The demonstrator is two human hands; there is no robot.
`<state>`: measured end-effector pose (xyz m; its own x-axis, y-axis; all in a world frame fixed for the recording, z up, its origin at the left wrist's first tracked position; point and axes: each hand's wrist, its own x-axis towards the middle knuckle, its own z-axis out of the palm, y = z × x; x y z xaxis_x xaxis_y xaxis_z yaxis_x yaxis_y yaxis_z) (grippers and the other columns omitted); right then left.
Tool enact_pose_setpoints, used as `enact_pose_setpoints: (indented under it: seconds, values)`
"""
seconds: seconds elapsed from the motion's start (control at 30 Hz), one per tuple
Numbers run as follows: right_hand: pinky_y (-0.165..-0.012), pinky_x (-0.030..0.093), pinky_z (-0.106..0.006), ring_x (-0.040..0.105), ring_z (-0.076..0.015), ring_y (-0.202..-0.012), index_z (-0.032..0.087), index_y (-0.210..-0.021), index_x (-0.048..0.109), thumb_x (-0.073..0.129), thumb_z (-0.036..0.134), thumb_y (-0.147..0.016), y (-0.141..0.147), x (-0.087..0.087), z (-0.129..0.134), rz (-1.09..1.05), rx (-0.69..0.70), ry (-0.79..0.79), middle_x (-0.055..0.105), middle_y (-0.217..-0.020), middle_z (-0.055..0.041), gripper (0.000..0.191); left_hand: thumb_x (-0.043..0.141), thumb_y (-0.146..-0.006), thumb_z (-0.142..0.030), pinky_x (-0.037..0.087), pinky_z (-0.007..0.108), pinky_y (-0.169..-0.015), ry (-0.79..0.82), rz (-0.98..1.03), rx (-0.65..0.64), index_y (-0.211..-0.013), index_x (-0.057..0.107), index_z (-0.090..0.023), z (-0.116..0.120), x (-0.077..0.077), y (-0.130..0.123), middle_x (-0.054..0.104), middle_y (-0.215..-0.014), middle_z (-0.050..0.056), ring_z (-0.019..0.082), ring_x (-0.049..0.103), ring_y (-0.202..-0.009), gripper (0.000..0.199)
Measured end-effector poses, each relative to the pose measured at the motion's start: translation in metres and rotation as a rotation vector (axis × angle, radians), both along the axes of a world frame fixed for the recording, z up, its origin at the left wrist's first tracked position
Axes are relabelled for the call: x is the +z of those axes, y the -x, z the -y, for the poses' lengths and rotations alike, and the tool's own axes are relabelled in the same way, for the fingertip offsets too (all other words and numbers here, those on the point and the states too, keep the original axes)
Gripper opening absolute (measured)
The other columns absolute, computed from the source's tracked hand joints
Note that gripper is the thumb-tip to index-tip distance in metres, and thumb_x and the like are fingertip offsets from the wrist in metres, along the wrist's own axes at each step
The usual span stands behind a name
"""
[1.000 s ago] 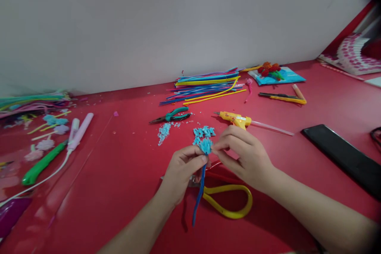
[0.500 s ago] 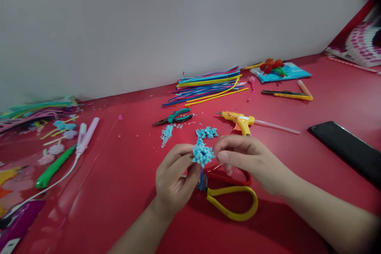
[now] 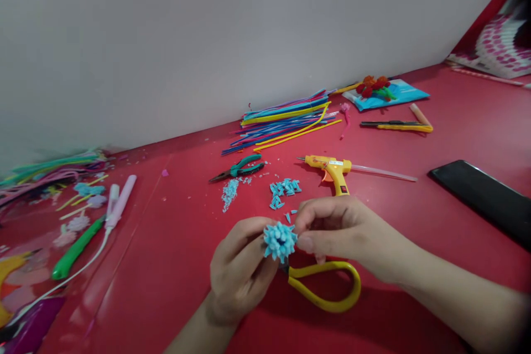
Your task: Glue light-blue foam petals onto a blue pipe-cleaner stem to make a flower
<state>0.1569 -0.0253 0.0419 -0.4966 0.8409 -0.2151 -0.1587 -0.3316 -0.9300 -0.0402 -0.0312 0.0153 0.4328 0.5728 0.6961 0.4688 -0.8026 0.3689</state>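
Note:
A light blue fuzzy flower [image 3: 280,241], made of many short pointed pieces around a dark centre, faces up toward me. My left hand [image 3: 243,268] is closed around it from the left and below. At the flower's right edge, my right hand [image 3: 336,229] is closed in a pinch with thumb and forefinger; whatever lies between them is hidden. Short light blue pipe cleaner pieces [image 3: 286,187] lie in a loose pile just beyond the hands. Under the hands are scissors with a yellow handle loop [image 3: 350,287], their blades mostly covered.
Beyond lie green-handled pliers [image 3: 244,167], blue fluff [image 3: 229,193], a yellow glue gun [image 3: 332,166] and a pipe cleaner bundle [image 3: 286,121]. A black phone [image 3: 485,199] is at right. Leftward are a pink corded tool [image 3: 121,204] and a green-handled tool [image 3: 77,251].
The flower and both hands sit lower in the view, and the flower faces me more squarely. The red scissor loop is now covered, and more loose blue pieces show near my right hand.

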Motion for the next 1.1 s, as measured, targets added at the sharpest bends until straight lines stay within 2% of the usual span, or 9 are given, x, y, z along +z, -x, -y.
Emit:
enact_pose_setpoints:
  seconds: [0.3,0.67,0.93,1.1]
  values:
    - [-0.049,0.038,-0.019,0.048,-0.0059,-0.051,0.016,-0.069,0.062,0.071,0.037,-0.069,0.0006,-0.0012,0.0004,0.030,-0.008,-0.024,0.053,-0.060,0.0032,0.023,0.055,-0.075,0.001,0.048,0.019,-0.073,-0.007,-0.019,0.008,-0.091,0.062,-0.014,-0.0006,0.0011,-0.0015,0.060,-0.089,0.007,0.012,0.058,-0.079,0.022]
    - [-0.050,0.040,-0.018,0.049,-0.0058,-0.051,0.016,-0.070,0.062,0.069,0.034,-0.072,0.0008,-0.0042,0.0004,0.020,-0.017,-0.040,0.055,-0.060,0.0033,0.019,0.057,-0.076,-0.003,0.049,0.022,-0.069,-0.015,-0.026,0.053,-0.089,0.063,-0.015,0.0000,-0.0035,-0.0002,0.062,-0.088,0.008,0.013,0.059,-0.076,0.019]
    - [-0.053,0.043,-0.019,0.048,-0.0057,-0.051,0.016,-0.070,0.062,0.066,0.031,-0.074,-0.0009,-0.0028,-0.0032,0.007,-0.040,-0.047,0.054,-0.062,0.0033,0.016,0.056,-0.075,0.000,0.049,0.021,-0.062,0.003,0.057,0.088,-0.084,0.062,-0.015,-0.0015,-0.0047,-0.0028,0.062,-0.085,0.007,0.013,0.059,-0.073,0.019]
    - [-0.052,0.043,-0.019,0.049,-0.0054,-0.050,0.015,-0.072,0.063,0.066,0.031,-0.074,-0.0003,-0.0030,-0.0034,0.033,-0.036,-0.019,0.055,-0.061,0.0035,0.016,0.057,-0.073,0.001,0.049,0.023,-0.067,0.011,0.051,0.077,-0.085,0.062,-0.015,-0.0018,-0.0054,-0.0029,0.061,-0.085,0.007,0.013,0.059,-0.074,0.021]
